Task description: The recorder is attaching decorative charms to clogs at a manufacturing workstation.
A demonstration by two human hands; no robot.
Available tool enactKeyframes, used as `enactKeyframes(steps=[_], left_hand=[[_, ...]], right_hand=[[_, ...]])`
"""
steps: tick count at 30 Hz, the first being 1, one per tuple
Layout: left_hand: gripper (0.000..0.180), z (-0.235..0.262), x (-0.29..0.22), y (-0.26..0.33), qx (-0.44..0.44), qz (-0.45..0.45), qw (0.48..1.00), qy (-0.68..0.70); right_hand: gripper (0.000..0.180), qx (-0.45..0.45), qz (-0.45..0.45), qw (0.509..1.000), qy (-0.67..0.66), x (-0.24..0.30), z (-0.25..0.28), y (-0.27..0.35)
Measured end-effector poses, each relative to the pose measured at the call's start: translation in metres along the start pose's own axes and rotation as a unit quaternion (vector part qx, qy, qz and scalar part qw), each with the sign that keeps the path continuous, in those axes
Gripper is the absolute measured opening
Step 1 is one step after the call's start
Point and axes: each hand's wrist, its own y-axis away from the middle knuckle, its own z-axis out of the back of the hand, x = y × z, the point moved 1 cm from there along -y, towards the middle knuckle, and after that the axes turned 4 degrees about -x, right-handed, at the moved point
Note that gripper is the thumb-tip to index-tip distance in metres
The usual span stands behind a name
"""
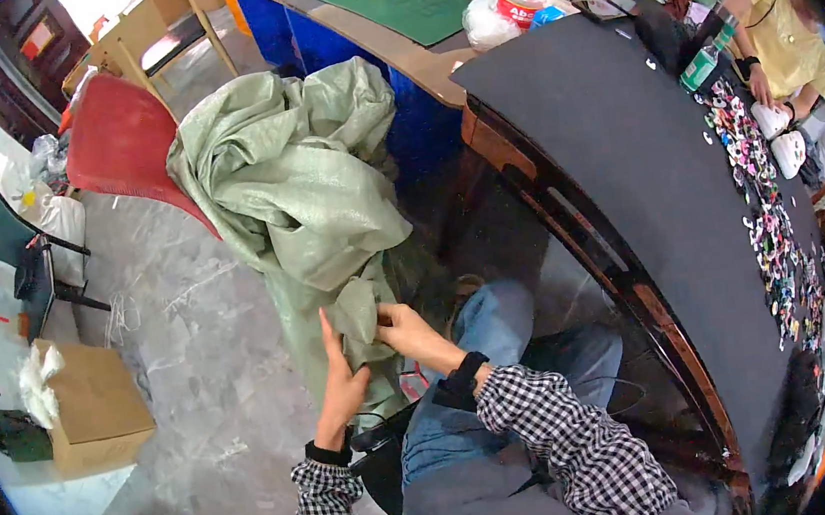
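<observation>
Brown carton (pixel 96 401) — red-lidded jar (pixel 519 0)

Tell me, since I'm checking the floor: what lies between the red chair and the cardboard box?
Bare grey floor between red chair and cardboard box, head view.

Both hands, left hand (pixel 341 381) and right hand (pixel 406 332), on pale green woven sack (pixel 296 184) beside black-topped table (pixel 624 165).

Sack (pixel 294 179): woven plastic cloth, pale green, matt with a faint sheen, heavily creased. Left hand (pixel 340 381) and right hand (pixel 410 333) pinch a fold of it. Sleeves (pixel 552 434): soft checked cotton-like fabric. Jeans (pixel 491 335): blue denim. Tabletop (pixel 622 145): covered in dark matt felt-like sheet; edge (pixel 571 231) is glossy varnished wood. Chair (pixel 124 142): smooth red plastic. Box (pixel 96 401): plain brown cardboard. Floor (pixel 204 380): grey, stone-like, dull.
</observation>
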Motion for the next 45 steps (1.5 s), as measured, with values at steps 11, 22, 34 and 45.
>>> enactKeyframes(steps=[11,22,34,45], left_hand=[[0.032,0.083,0.038,0.015,-0.317,0.129,0.937,-0.064],[0.047,0.052,-0.113,0.009,-0.294,0.028,0.949,0.113],[0.037,0.067,-0.143,0.007,-0.225,0.028,0.921,0.317],[0.042,0.079,-0.121,-0.048,-0.130,0.077,0.850,0.504]], right_hand=[[0.021,-0.156,0.177,0.964,-0.123,0.108,0.073,0.012],[0.021,-0.213,0.248,0.929,-0.176,0.180,0.132,0.108],[0.035,-0.288,0.333,0.893,0.089,0.237,0.138,0.079],[0.034,-0.239,0.585,0.659,0.408,0.172,0.048,0.076]])
